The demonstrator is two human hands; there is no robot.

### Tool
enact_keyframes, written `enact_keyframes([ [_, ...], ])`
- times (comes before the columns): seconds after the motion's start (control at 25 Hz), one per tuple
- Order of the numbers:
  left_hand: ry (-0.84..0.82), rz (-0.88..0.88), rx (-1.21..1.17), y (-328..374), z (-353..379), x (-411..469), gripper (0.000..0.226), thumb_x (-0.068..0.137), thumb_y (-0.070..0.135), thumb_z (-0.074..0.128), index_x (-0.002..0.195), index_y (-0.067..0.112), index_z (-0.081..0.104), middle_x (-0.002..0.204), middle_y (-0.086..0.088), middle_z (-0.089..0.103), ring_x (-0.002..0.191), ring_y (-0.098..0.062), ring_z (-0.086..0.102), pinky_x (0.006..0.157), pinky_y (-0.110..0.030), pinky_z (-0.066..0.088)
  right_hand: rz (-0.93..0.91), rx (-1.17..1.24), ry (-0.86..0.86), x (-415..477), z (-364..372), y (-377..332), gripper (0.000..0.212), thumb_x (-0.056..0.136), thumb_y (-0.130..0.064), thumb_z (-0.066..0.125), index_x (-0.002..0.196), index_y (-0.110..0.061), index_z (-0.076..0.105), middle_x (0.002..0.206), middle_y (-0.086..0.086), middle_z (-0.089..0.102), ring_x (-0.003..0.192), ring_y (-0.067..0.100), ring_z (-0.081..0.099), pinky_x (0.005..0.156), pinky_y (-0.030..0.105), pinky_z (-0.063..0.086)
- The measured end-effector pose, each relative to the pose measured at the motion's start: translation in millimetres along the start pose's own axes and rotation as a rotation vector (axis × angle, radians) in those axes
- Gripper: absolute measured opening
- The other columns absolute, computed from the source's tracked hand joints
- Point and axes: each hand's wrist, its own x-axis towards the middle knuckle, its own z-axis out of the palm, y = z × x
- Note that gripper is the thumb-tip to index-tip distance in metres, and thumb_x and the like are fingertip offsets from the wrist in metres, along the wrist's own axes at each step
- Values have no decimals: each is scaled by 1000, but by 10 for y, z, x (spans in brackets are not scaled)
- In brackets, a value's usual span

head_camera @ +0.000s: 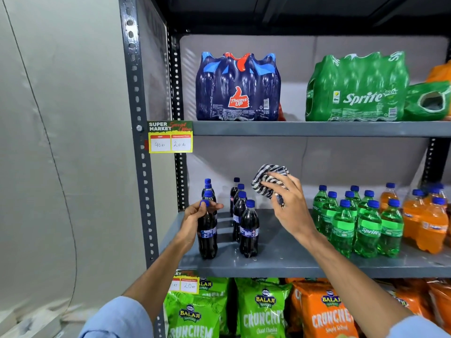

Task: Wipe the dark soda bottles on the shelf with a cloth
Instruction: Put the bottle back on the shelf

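Several dark soda bottles with blue caps stand in two rows at the left of the grey middle shelf (280, 262). My left hand (195, 213) grips the neck of the front-left dark bottle (207, 237), which rests on the shelf. To its right stands the front bottle of the other row (249, 232), untouched. My right hand (290, 206) is raised above and right of that row, holding a bunched black-and-white striped cloth (268, 178) clear of the bottles.
Green Sprite bottles (356, 223) and orange soda bottles (424, 220) fill the shelf's right side. Shrink-wrapped Thums Up (238, 89) and Sprite packs (356, 91) sit on the shelf above. Snack bags (261, 311) lie below. A steel upright (139, 132) with a price tag stands left.
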Motion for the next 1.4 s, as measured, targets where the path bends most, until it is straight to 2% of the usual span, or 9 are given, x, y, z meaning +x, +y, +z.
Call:
enact_keyframes([
  [0.32,-39,25,60,-70,-12,82,33,104,24,44,107,2,69,116,-14,77,117,-26,69,109,-41,46,-7,31,-7,41,40,8,55,85,10,61,128,-24,65,139,-4,54,136,20,37,116,46,32],
  [0.56,-27,27,3,-66,-15,174,33,100,9,45,123,-2,65,120,-19,75,111,-32,69,110,-60,43,-16,54,17,13,-43,50,53,84,11,61,125,-22,67,138,-4,55,134,23,40,111,53,38],
  [0.64,8,78,10,-12,16,167,33,95,7,47,121,4,67,119,-12,76,116,-28,68,109,-58,45,-12,50,34,2,-93,89,53,84,11,61,125,-21,67,139,-4,55,134,23,39,112,51,38],
  [0.76,191,320,-28,184,163,131,32,97,6,49,125,8,65,115,-2,77,119,-21,67,106,-39,47,1,41,63,-39,-141,155,53,84,12,61,125,-21,67,140,-4,54,135,21,38,116,38,34],
  [0.84,129,428,-82,310,368,119,29,99,10,48,124,9,64,115,-6,77,119,-25,67,107,-33,48,23,61,89,-50,-173,142,53,84,13,60,125,-18,68,140,-1,54,134,22,38,109,14,33],
  [0.92,-7,383,-62,301,599,144,27,102,10,46,120,10,66,116,-4,78,118,-25,68,108,-36,47,35,75,103,-44,-180,134,51,84,15,58,124,-15,69,138,4,56,131,25,41,96,0,31],
  [1.08,-141,125,-12,42,832,286,31,105,14,43,126,7,65,128,-6,73,126,-20,64,116,-43,41,25,61,111,12,-164,130,52,84,13,59,125,-18,68,138,-1,55,132,21,40,110,25,38],
  [1.28,-247,18,20,-216,942,292,34,105,22,44,129,8,63,130,-4,72,127,-21,63,113,-32,43,22,77,111,1,-181,142,54,83,13,60,126,-19,67,139,-3,54,134,19,38,113,38,37],
  [1.4,-248,-35,48,-268,952,307,40,105,28,43,126,1,64,123,-8,75,117,-24,70,113,-31,42,33,81,94,-7,-194,159,54,84,13,60,126,-20,66,140,-4,53,136,18,37,117,30,30],
])
